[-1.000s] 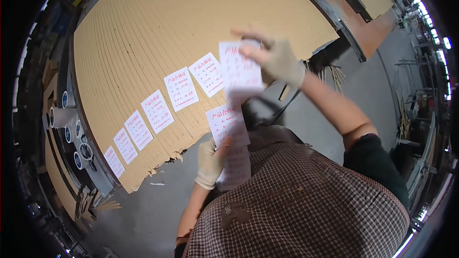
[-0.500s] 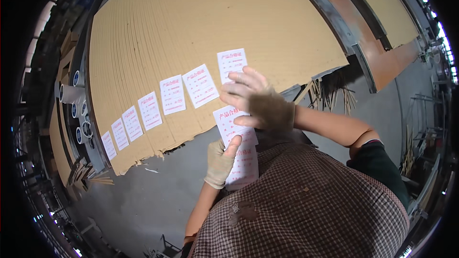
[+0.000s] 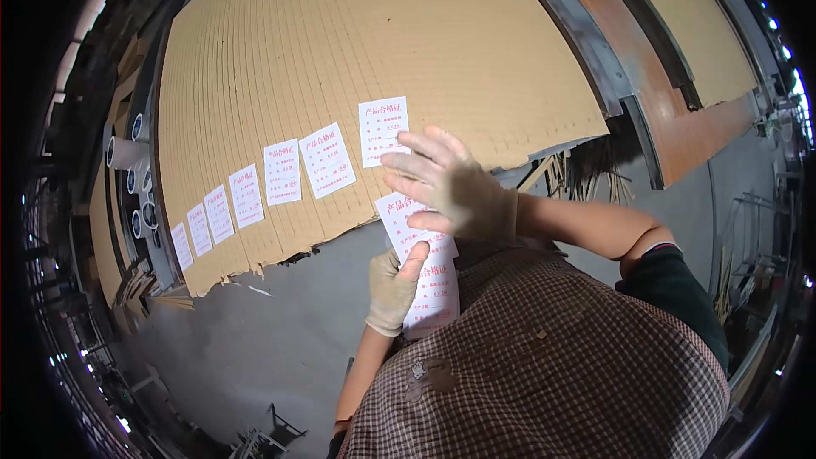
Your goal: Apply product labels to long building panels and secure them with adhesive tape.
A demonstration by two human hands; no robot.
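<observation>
Paper slips (image 3: 432, 293) with red print are clamped between the thumb and fingers of the gloved left hand (image 3: 392, 291), just beneath the right hand (image 3: 455, 191). The right hand's gloved fingers are spread apart over the top slip; I cannot tell whether they touch it. Seven white slips (image 3: 282, 172) lie on the tan cardboard (image 3: 340, 42), stretching from just beyond those fingers off to that hand's left.

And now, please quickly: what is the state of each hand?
Left hand: closed, holding printed papers.
Right hand: open, fingers spread; whether it touches the papers cannot be told.
</observation>
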